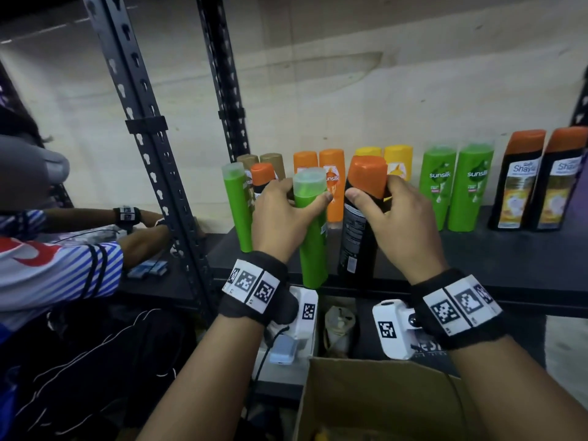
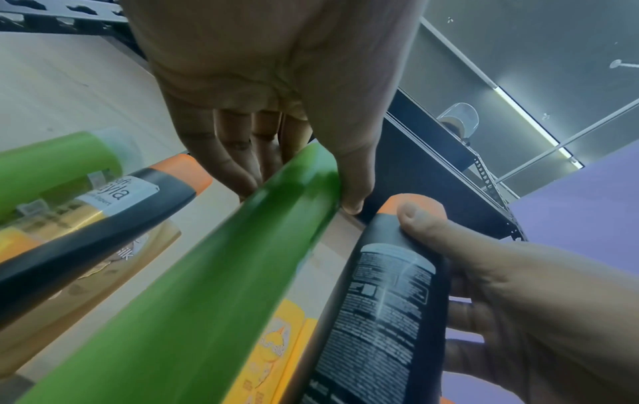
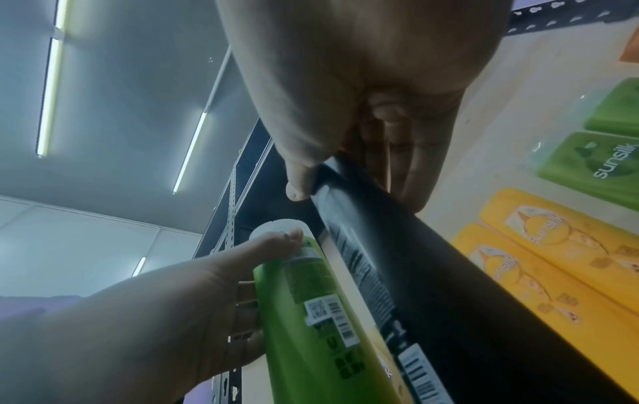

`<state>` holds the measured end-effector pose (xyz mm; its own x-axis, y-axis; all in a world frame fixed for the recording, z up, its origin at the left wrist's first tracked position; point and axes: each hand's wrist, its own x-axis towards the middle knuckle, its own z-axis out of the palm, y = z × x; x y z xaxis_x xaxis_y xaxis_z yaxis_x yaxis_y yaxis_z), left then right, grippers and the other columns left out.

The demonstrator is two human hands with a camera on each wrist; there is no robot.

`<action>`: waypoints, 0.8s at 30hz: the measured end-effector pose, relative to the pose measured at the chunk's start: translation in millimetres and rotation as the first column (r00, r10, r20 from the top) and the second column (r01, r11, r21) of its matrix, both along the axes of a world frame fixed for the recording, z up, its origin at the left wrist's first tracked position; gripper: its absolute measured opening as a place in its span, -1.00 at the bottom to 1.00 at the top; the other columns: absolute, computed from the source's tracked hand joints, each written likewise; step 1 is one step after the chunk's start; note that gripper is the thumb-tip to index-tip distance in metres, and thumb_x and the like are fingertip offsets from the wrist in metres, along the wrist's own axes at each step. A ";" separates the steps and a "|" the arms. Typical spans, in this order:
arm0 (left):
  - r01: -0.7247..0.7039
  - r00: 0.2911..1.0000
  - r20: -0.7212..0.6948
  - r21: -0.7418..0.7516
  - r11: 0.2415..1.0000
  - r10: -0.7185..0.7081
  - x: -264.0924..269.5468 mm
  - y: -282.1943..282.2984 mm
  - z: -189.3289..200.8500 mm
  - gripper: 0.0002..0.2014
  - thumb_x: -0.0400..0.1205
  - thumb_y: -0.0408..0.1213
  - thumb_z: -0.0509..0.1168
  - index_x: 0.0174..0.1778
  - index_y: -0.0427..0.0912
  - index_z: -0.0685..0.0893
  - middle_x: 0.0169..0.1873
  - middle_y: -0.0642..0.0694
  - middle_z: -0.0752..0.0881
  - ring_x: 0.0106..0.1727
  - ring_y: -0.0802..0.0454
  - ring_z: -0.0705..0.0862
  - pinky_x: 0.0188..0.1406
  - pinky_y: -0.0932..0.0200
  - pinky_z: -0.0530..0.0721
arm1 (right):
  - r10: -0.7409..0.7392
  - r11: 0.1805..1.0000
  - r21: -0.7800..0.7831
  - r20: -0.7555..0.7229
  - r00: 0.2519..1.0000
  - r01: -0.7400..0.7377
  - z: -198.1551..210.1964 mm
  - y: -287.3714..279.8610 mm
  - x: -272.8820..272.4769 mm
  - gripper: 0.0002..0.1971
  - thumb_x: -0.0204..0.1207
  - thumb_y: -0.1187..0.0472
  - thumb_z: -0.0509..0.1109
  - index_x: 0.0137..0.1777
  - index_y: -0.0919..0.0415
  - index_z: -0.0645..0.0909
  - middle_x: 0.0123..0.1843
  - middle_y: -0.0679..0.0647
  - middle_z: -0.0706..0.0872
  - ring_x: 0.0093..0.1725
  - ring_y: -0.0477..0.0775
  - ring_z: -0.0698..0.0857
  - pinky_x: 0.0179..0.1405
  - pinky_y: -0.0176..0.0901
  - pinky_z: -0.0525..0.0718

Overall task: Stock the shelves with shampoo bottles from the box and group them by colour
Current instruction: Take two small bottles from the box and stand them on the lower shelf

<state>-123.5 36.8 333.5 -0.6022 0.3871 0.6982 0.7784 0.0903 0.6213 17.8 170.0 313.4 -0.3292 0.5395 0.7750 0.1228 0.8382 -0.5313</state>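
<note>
Currently gripping, one per hand near the cap, above the shelf (image 1: 477,249) front edge: left hand (image 1: 280,218) green bottle (image 1: 313,237), right hand (image 1: 397,224) black bottle (image 1: 358,237); best carried rightward to the green pair (image 1: 455,189) and black pair (image 1: 537,183), set upright.

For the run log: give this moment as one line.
left hand: grips green bottle | right hand: grips black bottle | both at shelf front

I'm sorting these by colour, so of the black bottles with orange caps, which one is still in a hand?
The black bottle at the shelf's front edge, gripped near its cap by the right hand. The others stand unheld farther back.
</note>
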 end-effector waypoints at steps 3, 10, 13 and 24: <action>0.008 1.000 -0.006 -0.008 1.000 -0.008 -5.3 8.2 -5.0 -0.74 0.49 0.20 0.54 -0.07 0.14 0.80 -0.23 0.15 0.77 -0.25 0.36 0.69 -0.36 0.46 0.53 | 0.020 0.999 -0.031 0.040 0.999 -0.019 -1.6 5.0 -7.8 -0.52 0.60 -0.38 0.36 0.11 0.05 0.66 -0.07 -0.03 0.69 -0.11 0.07 0.64 -0.22 -0.03 0.53; 0.077 0.997 0.011 0.040 0.996 -0.078 -19.2 19.1 -17.7 -0.66 0.52 0.18 0.54 0.15 0.16 0.83 -0.02 0.07 0.83 -0.02 0.19 0.77 -0.08 0.34 0.68 | 0.019 0.999 -0.047 0.075 0.997 -0.015 -12.5 13.8 -22.8 -0.50 0.60 -0.37 0.36 0.20 0.05 0.67 0.02 -0.02 0.74 -0.06 0.08 0.68 -0.15 -0.01 0.62; 0.087 0.995 0.035 0.069 0.994 -0.090 -23.9 23.5 -23.5 -0.63 0.53 0.21 0.51 0.18 0.13 0.82 0.00 -0.01 0.80 0.04 0.07 0.77 0.05 0.07 0.76 | 0.029 0.999 -0.045 0.039 0.999 -0.027 -17.4 15.6 -30.6 -0.53 0.61 -0.33 0.39 0.24 0.04 0.68 0.05 -0.05 0.73 -0.03 -0.03 0.64 -0.14 -0.14 0.54; 0.227 0.934 0.229 0.208 0.951 -0.273 -13.9 47.9 -88.2 -0.56 0.70 0.01 0.40 0.47 0.02 0.51 0.15 0.19 0.75 0.22 0.23 0.72 0.17 0.24 0.68 | 0.189 0.952 -0.238 -0.051 0.981 -0.195 -64.2 10.7 -51.1 -0.55 0.71 -0.10 0.38 0.51 0.04 0.47 0.34 -0.05 0.66 0.31 -0.06 0.63 0.14 -0.26 0.52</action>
<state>-137.4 84.7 245.3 -0.6668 0.4330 0.6066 0.5771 -0.2150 0.7878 -33.4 180.7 249.2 -0.4256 0.6395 0.6403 -0.0450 0.6917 -0.7208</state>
